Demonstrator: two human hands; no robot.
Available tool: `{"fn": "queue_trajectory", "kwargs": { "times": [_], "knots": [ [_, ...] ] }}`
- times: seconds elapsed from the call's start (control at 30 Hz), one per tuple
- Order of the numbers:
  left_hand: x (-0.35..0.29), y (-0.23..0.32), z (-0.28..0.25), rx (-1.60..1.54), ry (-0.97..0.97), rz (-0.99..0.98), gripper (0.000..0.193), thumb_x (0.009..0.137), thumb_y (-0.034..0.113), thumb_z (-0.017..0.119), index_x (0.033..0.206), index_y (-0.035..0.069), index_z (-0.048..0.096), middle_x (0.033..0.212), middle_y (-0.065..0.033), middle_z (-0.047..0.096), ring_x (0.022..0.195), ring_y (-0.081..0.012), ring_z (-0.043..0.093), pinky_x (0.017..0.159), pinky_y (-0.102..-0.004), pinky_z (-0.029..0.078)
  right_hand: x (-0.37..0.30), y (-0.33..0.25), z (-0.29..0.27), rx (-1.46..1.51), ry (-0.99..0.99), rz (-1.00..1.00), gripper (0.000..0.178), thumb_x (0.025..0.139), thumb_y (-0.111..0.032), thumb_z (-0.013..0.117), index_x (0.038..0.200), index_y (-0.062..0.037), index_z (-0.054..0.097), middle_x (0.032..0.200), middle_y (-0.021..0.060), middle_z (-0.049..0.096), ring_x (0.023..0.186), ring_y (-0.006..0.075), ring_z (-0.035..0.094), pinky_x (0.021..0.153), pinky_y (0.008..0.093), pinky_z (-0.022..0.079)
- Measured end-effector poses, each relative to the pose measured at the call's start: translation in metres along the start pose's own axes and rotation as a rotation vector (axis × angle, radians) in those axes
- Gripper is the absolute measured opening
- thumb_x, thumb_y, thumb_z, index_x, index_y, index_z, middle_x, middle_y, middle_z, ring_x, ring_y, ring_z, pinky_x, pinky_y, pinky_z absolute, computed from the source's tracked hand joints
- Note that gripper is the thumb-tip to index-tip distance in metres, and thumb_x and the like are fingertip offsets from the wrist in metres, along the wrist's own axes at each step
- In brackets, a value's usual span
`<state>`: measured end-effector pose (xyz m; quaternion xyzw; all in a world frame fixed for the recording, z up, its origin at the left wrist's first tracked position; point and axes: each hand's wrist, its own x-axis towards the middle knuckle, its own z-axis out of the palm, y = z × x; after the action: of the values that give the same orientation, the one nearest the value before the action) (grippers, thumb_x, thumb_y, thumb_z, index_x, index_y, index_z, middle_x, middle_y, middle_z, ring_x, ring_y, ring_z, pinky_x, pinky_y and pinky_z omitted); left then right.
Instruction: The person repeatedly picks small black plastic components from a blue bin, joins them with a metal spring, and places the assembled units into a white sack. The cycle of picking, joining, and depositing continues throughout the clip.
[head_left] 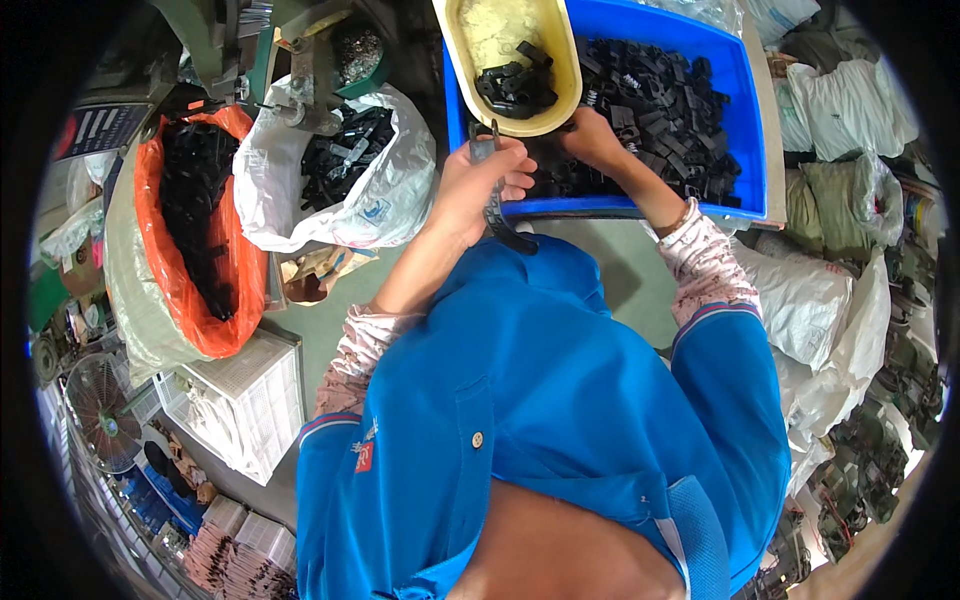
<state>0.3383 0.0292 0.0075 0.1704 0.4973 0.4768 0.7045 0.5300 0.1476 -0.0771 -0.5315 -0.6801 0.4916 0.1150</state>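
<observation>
My left hand (478, 188) is closed around a long, curved black part (512, 238), its hooked lower end hanging below my fingers. Just right of it, my right hand (596, 142) reaches over the near edge of the blue bin (757, 130). Its fingers are curled and partly hidden among dark pieces, so what they grip cannot be made out. Small black parts (665, 135) and a few springs fill the bin. A yellow tub (572, 60) rests over the bin's left side, with several black pieces (515, 85) inside.
To the left stand a white sack (405, 205) of black parts and an orange-lined sack (240, 315) of dark pieces. A machine part (305, 105) juts above them. Below is a white crate (250, 415), with a fan (105, 415) farther left. White bags (800, 300) line the right.
</observation>
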Motion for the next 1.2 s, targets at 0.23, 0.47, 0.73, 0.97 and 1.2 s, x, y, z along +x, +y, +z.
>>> {"fn": "queue_trajectory", "kwargs": {
  "times": [0.23,0.47,0.73,0.97,1.2],
  "knots": [
    [-0.010,0.004,-0.004,-0.033,-0.017,-0.011,0.021,0.088,0.016,0.068,0.101,0.002,0.061,0.088,-0.0132,0.068,0.074,-0.0189,0.067,0.063,-0.0290,0.055,-0.018,0.010,-0.027,-0.072,0.008,-0.080,0.017,0.079,-0.010,0.067,0.095,-0.0062,0.074,0.100,0.0149,0.070,0.081,0.0211,0.069,0.076,0.0321,0.053],
    [0.003,-0.012,0.021,-0.219,-0.202,-0.232,0.029,0.089,0.022,0.070,0.106,0.002,0.058,0.098,-0.0168,0.067,0.081,-0.0255,0.069,0.071,-0.0369,0.060,-0.122,-0.060,-0.029,-0.116,0.259,-0.577,0.025,0.076,0.009,0.066,0.098,-0.0029,0.069,0.127,0.0178,0.055,0.088,0.0238,0.068,0.075,0.0329,0.054],
    [0.006,-0.008,0.021,-0.359,-0.113,-0.081,0.025,0.084,0.004,0.072,0.104,0.004,0.058,0.096,-0.0098,0.065,0.086,-0.0214,0.067,0.076,-0.0377,0.060,-0.150,-0.076,-0.031,-0.142,0.305,-0.666,0.024,0.080,0.011,0.064,0.100,-0.0016,0.070,0.117,0.0158,0.063,0.099,0.0249,0.066,0.083,0.0315,0.054],
    [-0.005,-0.002,0.012,0.281,-0.042,0.546,0.025,0.082,0.006,0.075,0.103,0.001,0.062,0.095,-0.0047,0.065,0.085,-0.0132,0.065,0.075,-0.0264,0.054,-0.133,-0.100,-0.048,0.242,0.204,-0.384,0.011,0.086,0.002,0.064,0.096,0.0005,0.068,0.088,0.0035,0.068,0.082,0.0077,0.062,0.073,0.0229,0.050],
    [-0.026,0.010,0.011,0.815,0.101,0.853,0.038,0.074,0.011,0.082,0.106,0.003,0.062,0.096,-0.0128,0.068,0.086,-0.0238,0.068,0.077,-0.0326,0.054,-0.116,-0.124,-0.052,0.221,-0.060,-0.368,0.010,0.087,0.002,0.064,0.096,0.0026,0.067,0.086,0.0012,0.066,0.080,0.0051,0.059,0.072,0.0210,0.048]
  ]
}}
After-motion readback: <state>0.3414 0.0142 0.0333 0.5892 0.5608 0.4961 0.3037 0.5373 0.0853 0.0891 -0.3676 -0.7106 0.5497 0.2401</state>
